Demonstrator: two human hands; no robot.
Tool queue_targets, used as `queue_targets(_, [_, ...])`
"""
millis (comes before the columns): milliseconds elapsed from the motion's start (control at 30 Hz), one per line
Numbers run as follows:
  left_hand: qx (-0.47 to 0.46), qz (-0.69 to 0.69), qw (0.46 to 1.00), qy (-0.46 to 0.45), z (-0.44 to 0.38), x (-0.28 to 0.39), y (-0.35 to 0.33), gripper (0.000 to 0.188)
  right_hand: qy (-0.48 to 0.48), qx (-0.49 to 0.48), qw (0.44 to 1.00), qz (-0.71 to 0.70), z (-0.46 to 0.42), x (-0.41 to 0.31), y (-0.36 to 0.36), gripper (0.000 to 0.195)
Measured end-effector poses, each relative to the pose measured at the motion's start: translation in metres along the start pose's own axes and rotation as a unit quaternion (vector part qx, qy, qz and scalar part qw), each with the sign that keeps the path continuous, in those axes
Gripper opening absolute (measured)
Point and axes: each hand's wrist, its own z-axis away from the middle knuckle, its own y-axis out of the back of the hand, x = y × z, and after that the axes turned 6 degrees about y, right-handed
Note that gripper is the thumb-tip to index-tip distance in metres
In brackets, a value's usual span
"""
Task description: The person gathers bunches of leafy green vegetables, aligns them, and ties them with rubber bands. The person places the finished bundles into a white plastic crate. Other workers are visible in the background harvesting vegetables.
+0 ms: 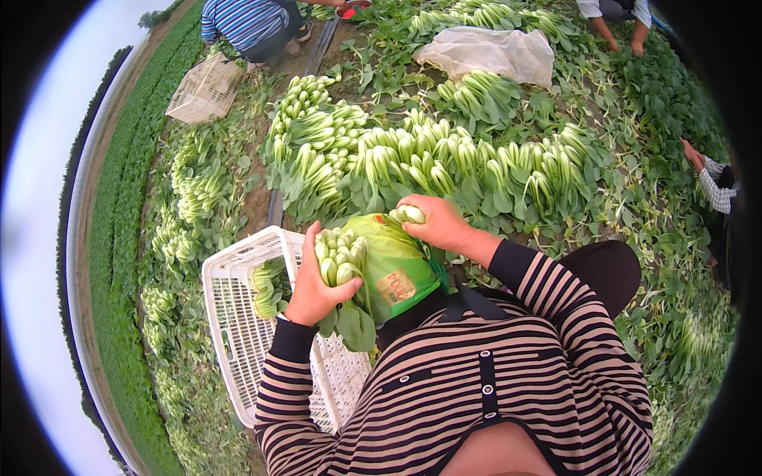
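My left hand is closed round a bunch of bok choy, its pale stem bases up and its leaves hanging down. My right hand grips a few bok choy heads by their pale bases, just right of the first bunch. Beneath and between the hands, a green plastic bag covers my lap. At the left stands a white plastic crate with some bok choy inside, partly hidden by my left hand and sleeve.
Long piles of bok choy lie on the ground ahead. Beyond them is a translucent plastic sheet. A person in a striped shirt crouches near another crate. Other people work at the upper right and right edge.
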Motion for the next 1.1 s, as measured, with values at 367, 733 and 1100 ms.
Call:
queue_targets(367, [0.016,-0.019,1.000,-0.005,-0.002,0.001,-0.001,0.110,-0.171,-0.064,0.941,-0.284,0.013,-0.074,-0.016,0.037])
queue_targets(733, [0.047,-0.028,0.998,-0.005,0.004,0.013,-0.015,0.105,-0.100,0.093,0.979,-0.153,0.023,-0.070,-0.064,0.039])
queue_targets(1100, [0.035,-0.003,0.999,0.006,0.006,0.008,-0.007,0.106,-0.176,0.137,0.916,-0.333,0.029,-0.105,-0.088,0.068])
